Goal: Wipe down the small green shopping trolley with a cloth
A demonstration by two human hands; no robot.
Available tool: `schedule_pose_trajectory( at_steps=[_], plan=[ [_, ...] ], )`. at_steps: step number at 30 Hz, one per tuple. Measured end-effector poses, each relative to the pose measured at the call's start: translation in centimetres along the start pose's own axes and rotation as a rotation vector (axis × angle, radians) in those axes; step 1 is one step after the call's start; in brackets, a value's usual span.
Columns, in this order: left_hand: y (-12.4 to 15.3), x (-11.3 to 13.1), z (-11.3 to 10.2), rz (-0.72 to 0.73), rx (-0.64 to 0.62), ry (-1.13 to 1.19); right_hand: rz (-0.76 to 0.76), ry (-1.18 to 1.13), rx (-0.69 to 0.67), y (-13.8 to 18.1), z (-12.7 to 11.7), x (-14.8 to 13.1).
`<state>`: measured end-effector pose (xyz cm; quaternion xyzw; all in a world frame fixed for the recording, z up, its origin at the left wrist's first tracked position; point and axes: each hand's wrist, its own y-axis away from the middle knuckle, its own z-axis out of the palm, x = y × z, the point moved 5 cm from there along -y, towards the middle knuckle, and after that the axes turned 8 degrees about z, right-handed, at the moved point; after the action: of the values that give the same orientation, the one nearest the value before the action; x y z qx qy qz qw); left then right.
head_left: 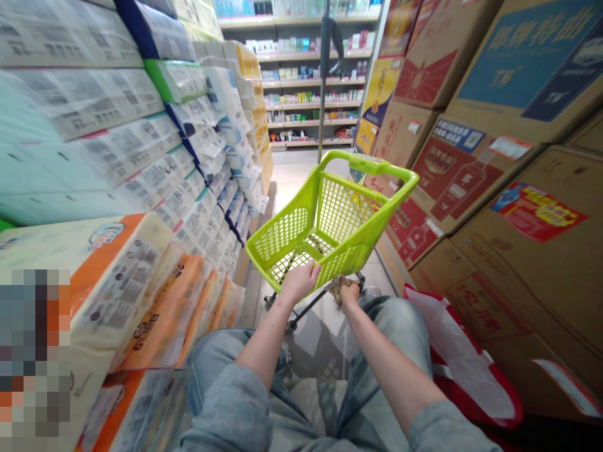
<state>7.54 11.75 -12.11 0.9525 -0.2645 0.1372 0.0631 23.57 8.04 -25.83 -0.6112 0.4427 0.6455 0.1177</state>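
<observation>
A lime-green plastic shopping cart [351, 207] stands on its dark wheeled frame right in front of my knees. My left hand [301, 280] is closed round the rim of its basket on the near side. Lower and to the right, my right hand [349, 292] is closed on a crumpled, brownish-grey cloth [336, 290] beside the cart's lower frame. The cloth appears to be against the frame near a wheel, though I cannot tell whether it touches. The basket holds nothing that I can make out.
Stacks of packaged tissue paper [155, 282] line the left side. Large cardboard cartons [490, 182] rise on the right, with a red and white bag [471, 358] at their foot. Shelves of small goods [311, 81] close off the aisle, and a grey pole [323, 94] stands behind the cart.
</observation>
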Motion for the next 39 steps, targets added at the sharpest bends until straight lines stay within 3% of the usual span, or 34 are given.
schedule_pose_trajectory(
  at_steps=[2, 4, 9, 12, 17, 20, 24, 31, 35, 39],
  plan=[
    [0.0, -0.1, 0.1, 0.0, -0.002, -0.005, 0.078, -0.053, 0.003, -0.2, -0.4, 0.3],
    [0.0, -0.1, 0.2, 0.006, 0.004, -0.015, 0.059, -0.118, -0.029, -0.3, 0.0, -0.4],
    [0.0, 0.2, 0.3, 0.014, 0.015, -0.032, -0.168, -0.074, -0.013, 0.0, 1.5, -3.3],
    [-0.1, 0.2, 0.2, 0.005, 0.012, -0.027, -0.25, 0.007, -0.062, 0.2, 1.9, -3.7],
    [-0.1, -0.2, 0.0, -0.023, -0.006, -0.006, -0.367, 0.141, -0.306, 0.9, 1.3, -1.9],
    [-0.1, -0.3, 0.0, -0.029, -0.015, 0.005, -0.302, 0.208, -0.393, 1.6, 0.6, 0.4],
    [-0.1, -0.2, 0.1, -0.025, -0.011, -0.001, -0.089, 0.112, -0.187, 1.3, -0.6, 2.2],
    [-0.1, 0.3, 0.2, -0.037, -0.02, -0.01, 0.007, -0.116, -0.008, -0.2, 0.8, -1.5],
    [-0.1, 0.3, 0.2, -0.052, -0.02, -0.009, 0.006, -0.169, -0.028, 0.8, 1.7, -1.9],
    [-0.4, 0.1, 0.2, -0.024, -0.022, -0.005, -0.173, -0.091, -0.136, 1.7, 1.8, -1.6]
  ],
)
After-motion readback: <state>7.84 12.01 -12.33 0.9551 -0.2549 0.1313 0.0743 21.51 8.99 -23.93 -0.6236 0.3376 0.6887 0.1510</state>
